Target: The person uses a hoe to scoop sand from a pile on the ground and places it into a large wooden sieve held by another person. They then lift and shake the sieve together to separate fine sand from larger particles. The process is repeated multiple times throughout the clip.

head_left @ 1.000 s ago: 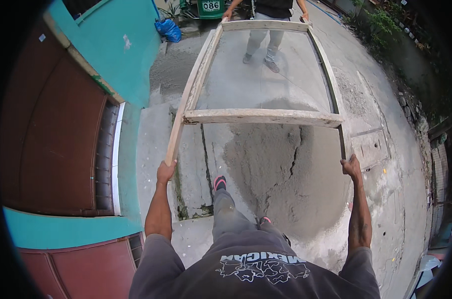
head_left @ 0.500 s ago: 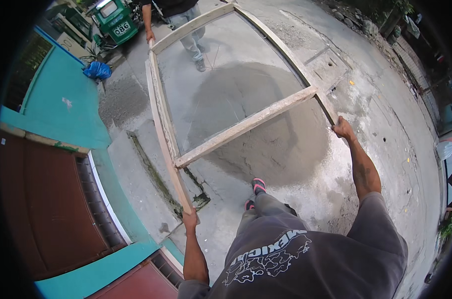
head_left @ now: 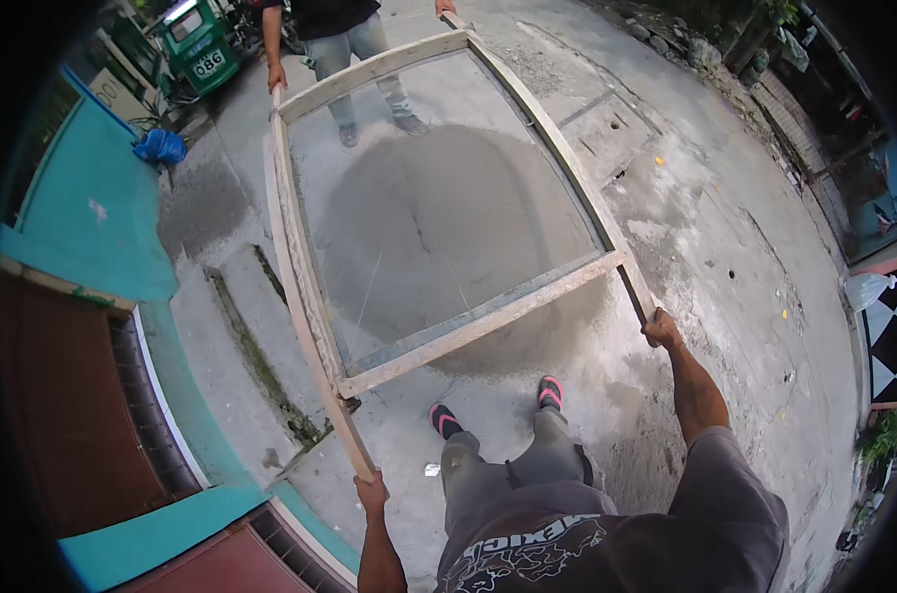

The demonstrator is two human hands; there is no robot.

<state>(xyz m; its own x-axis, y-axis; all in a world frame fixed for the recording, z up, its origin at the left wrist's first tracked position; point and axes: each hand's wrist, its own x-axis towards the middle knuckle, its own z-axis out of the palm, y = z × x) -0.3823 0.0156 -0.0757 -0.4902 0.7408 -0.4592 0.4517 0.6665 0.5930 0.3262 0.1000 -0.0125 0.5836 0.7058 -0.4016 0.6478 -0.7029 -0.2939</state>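
A large wooden-framed sieve screen (head_left: pixel 483 323) with fine mesh spans the space before me, held above the ground. My left hand (head_left: pixel 372 491) is closed round the near end of its left wooden rail. Farther right, my right hand (head_left: pixel 663 329) grips the near end of the right rail. Under the mesh lies a wide, round mound of grey sand-like material (head_left: pixel 564 331), seen mostly through the screen. At the far end another person's left-side hand (head_left: pixel 276 77) and right-side hand (head_left: pixel 445 8) hold the same frame.
A turquoise wall (head_left: pixel 107 222) with brown doors runs along the left. A green vehicle (head_left: pixel 203 49) and a blue bag (head_left: pixel 160 146) are at the far left. Narrow mossy grooves (head_left: pixel 256 361) cut the concrete. Stones (head_left: pixel 703 51) line the far right edge.
The screen has shifted left in view and looks more level over the mound. My feet now stand apart behind it. More of the other person, including the second hand, shows.
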